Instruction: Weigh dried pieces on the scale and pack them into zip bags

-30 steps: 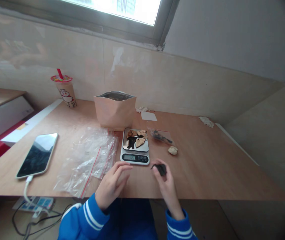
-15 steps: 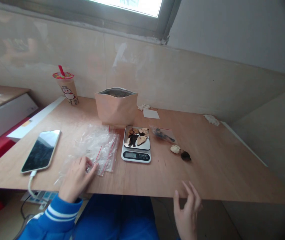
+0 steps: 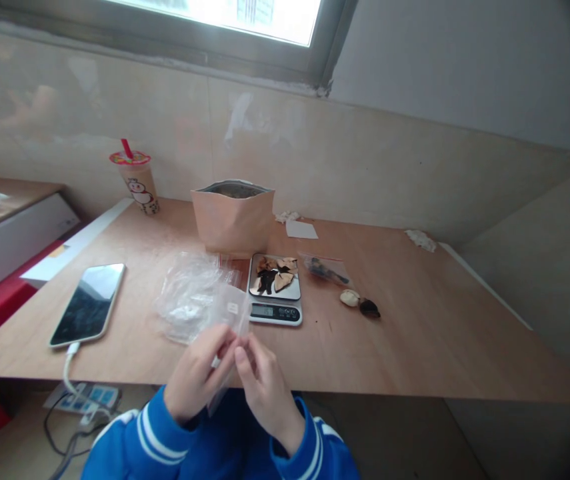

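Between both hands, at the table's front edge, is a clear zip bag (image 3: pixel 231 303). My left hand (image 3: pixel 202 370) pinches it from the left, and my right hand (image 3: pixel 265 383) closes on it from the right, fingertips meeting. Just beyond them stands a white digital scale (image 3: pixel 287 314) bearing dried brown, black and pale slices (image 3: pixel 283 280); its display is too small to read surely. Left of the scale lies a pile of clear zip bags (image 3: pixel 185 293). A filled zip bag (image 3: pixel 325 268) rests to the scale's right, near a pale piece (image 3: pixel 349 298) and a dark piece (image 3: pixel 369 308).
An open brown paper pouch (image 3: pixel 235 220) stands behind the scale. At the left are a phone (image 3: pixel 89 303) with a white cable (image 3: pixel 68 367) and a drink cup (image 3: pixel 139 187) with a red straw. A white paper (image 3: pixel 301 230) lies near the wall.
My left hand has lifted a zip bag from the pile and moved right. My right hand has come in from the right and taken hold of the same bag.
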A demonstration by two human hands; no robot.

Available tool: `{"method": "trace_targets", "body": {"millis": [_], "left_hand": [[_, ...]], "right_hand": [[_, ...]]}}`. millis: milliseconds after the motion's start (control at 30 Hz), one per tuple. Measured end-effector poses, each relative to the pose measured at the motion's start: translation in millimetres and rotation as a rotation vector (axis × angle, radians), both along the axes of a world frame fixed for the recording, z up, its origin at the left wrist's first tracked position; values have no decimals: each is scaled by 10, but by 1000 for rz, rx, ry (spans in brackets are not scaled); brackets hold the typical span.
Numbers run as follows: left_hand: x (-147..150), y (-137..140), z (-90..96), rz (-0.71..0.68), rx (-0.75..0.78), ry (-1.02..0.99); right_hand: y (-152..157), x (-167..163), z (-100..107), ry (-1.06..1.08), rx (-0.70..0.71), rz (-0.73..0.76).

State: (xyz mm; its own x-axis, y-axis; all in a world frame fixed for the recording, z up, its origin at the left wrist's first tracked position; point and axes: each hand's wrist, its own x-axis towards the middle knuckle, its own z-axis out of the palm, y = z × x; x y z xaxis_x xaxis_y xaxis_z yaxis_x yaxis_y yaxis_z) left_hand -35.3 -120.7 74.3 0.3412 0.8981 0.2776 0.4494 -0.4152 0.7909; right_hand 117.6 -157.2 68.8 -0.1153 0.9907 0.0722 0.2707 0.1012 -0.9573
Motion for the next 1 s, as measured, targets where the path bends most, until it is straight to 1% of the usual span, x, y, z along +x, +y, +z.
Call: {"method": "trace_targets", "body": {"millis": [33,67,133,167,233,267,333,367,433,500,533,600,667,733,800,900,967,1000], "left_hand": [[43,2,17,-5,-20,-63],[68,20,35,36,-33,-130],[79,98,81,178,-42,-218],[78,154,113,245,-27,-228],[90,295,191,300,43,-183],[108,379,234,312,101,-159],[167,575,313,343,238,-166],[202,685,341,371,287,-194],[267,918,357,407,333,-267],[319,1143,299,406,333,-346],[340,1241,241,414,315,-370],[374,1387,82,481,273,-408],[405,1455,-97,538,233,-421],[433,1458,-244,578,216,-436],[454,1429,-332,618,221,-450],[466,1396,-372,655,245,-456],[463,1397,-377,653,249,-453],[459,1401,-383,651,247,-451]], "right_hand": [[58,12,-2,32,1,-18],[115,53,-19,66,-4,-60],[221,201,-69,122,-25,-169],[270,293,-86,131,-32,-211],[362,469,-86,99,-11,-214],[409,541,-71,62,25,-190],[517,648,-36,-47,147,-180],[580,686,-31,-122,219,-200],[716,741,-67,-296,341,-250],[841,780,-163,-455,412,-234],[891,793,-223,-514,432,-209],[955,811,-337,-599,454,-187],[976,821,-410,-659,465,-218],[970,831,-429,-697,474,-259],[953,841,-401,-723,475,-273],[931,845,-291,-716,461,-261],[935,818,-174,-639,454,-319],[948,789,-99,-567,446,-377]]}}
